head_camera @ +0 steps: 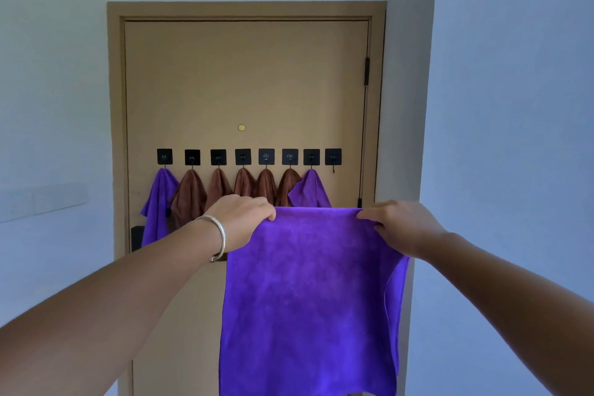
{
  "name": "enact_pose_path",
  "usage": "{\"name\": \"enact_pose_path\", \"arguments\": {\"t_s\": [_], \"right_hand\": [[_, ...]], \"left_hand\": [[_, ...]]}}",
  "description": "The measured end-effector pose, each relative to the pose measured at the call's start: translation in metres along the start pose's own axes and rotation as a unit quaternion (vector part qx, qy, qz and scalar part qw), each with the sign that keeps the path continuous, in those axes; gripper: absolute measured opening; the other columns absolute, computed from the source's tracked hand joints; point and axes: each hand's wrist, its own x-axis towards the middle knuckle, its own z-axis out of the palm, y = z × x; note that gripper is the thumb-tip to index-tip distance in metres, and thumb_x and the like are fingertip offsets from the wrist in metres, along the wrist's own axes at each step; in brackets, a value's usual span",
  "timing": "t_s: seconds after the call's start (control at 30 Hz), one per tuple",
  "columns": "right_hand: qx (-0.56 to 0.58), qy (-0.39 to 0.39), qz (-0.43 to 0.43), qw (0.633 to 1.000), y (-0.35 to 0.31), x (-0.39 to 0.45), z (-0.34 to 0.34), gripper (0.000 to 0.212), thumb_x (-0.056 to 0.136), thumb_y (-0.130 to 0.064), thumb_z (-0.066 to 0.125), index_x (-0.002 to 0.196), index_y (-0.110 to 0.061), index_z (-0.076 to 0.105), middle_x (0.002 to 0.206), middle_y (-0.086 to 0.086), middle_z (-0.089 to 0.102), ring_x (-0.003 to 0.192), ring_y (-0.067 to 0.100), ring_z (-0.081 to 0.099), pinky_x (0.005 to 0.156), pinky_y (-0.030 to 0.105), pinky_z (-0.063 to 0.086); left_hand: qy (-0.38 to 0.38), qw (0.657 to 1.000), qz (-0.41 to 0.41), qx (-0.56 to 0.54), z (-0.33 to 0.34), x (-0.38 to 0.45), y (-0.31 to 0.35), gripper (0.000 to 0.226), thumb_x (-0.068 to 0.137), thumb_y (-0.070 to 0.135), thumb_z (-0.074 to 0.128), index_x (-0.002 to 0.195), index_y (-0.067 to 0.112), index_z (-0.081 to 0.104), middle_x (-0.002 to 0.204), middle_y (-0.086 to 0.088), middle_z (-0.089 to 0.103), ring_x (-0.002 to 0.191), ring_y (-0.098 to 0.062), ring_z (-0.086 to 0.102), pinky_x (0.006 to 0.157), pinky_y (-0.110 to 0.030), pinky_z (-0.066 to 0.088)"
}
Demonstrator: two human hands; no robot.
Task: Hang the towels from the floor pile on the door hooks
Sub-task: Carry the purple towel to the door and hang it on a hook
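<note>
The tan door (244,80) carries a row of eight black square hooks (243,156) across its middle, running from 9 o'clock to 3 o'clock. A purple towel (159,202) hangs from the hook at the 9 o'clock end. Five brown towels (189,196) hang from the next five hooks, side by side and touching. Another purple towel (310,190) hangs from the seventh. The last hook (333,157), at the 3 o'clock end, is bare.
</note>
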Motion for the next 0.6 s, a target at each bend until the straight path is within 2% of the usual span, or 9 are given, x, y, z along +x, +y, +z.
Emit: {"name": "enact_pose_path", "arguments": {"t_s": [0.07, 0.2, 0.33, 0.43, 0.5, 0.6], "right_hand": [[-0.011, 0.011, 0.009, 1.0, 0.008, 0.023, 0.019, 0.042, 0.1, -0.014, 0.039, 0.13, -0.04, 0.054, 0.121, -0.009, 0.063, 0.106, 0.016, 0.059, 0.085, 0.024, 0.049], [-0.019, 0.022, 0.028, 0.999, 0.026, 0.074, 0.05, 0.039, 0.098, -0.017, 0.041, 0.126, -0.038, 0.058, 0.116, -0.011, 0.064, 0.103, 0.01, 0.054, 0.082, 0.021, 0.044], [-0.029, 0.032, 0.072, 0.996, 0.036, 0.127, 0.077, 0.033, 0.094, -0.043, 0.046, 0.123, -0.037, 0.06, 0.114, -0.013, 0.065, 0.099, 0.009, 0.057, 0.075, 0.021, 0.044], [-0.051, 0.046, 0.138, 0.988, 0.038, 0.157, 0.096, 0.036, 0.092, -0.057, 0.047, 0.116, -0.036, 0.064, 0.105, -0.012, 0.068, 0.088, 0.01, 0.06, 0.065, 0.021, 0.042], [-0.054, 0.051, 0.164, 0.984, 0.042, 0.174, 0.109, 0.027, 0.093, -0.051, 0.05, 0.108, -0.036, 0.066, 0.1, -0.011, 0.068, 0.081, 0.01, 0.057, 0.064, 0.022, 0.042], [-0.052, 0.057, 0.19, 0.979, 0.054, 0.193, 0.128, 0.012, 0.095, -0.034, 0.052, 0.093, -0.033, 0.064, 0.094, -0.008, 0.065, 0.075, 0.012, 0.053, 0.062, 0.023, 0.038]], "left_hand": [[0.01, 1.0, 0.004, -0.009, 0.022, 0.024, -0.014, 0.048, 0.085, -0.002, 0.044, 0.119, 0.032, 0.049, 0.113, 0.013, 0.054, 0.083, -0.011, 0.049, 0.075, -0.023, 0.037], [0.024, 0.998, -0.001, -0.058, 0.063, 0.072, -0.044, 0.036, 0.086, 0.007, 0.043, 0.108, 0.032, 0.054, 0.104, 0.015, 0.057, 0.078, -0.01, 0.052, 0.071, -0.024, 0.042], [0.062, 0.994, 0.026, -0.089, 0.097, 0.12, -0.074, 0.011, 0.088, 0.031, 0.048, 0.095, 0.031, 0.057, 0.093, 0.015, 0.06, 0.071, -0.006, 0.053, 0.061, -0.021, 0.037], [0.067, 0.993, 0.03, -0.094, 0.121, 0.154, -0.086, 0.023, 0.089, 0.052, 0.052, 0.09, 0.03, 0.058, 0.086, 0.013, 0.058, 0.073, -0.007, 0.054, 0.06, -0.023, 0.034], [0.072, 0.993, 0.023, -0.093, 0.136, 0.176, -0.09, 0.022, 0.091, 0.047, 0.054, 0.088, 0.025, 0.059, 0.089, 0.011, 0.06, 0.078, -0.011, 0.057, 0.063, -0.027, 0.035], [0.096, 0.989, 0.019, -0.108, 0.157, 0.203, -0.093, 0.014, 0.094, 0.033, 0.052, 0.085, 0.023, 0.055, 0.087, 0.008, 0.058, 0.075, -0.016, 0.056, 0.06, -0.029, 0.036]]}}
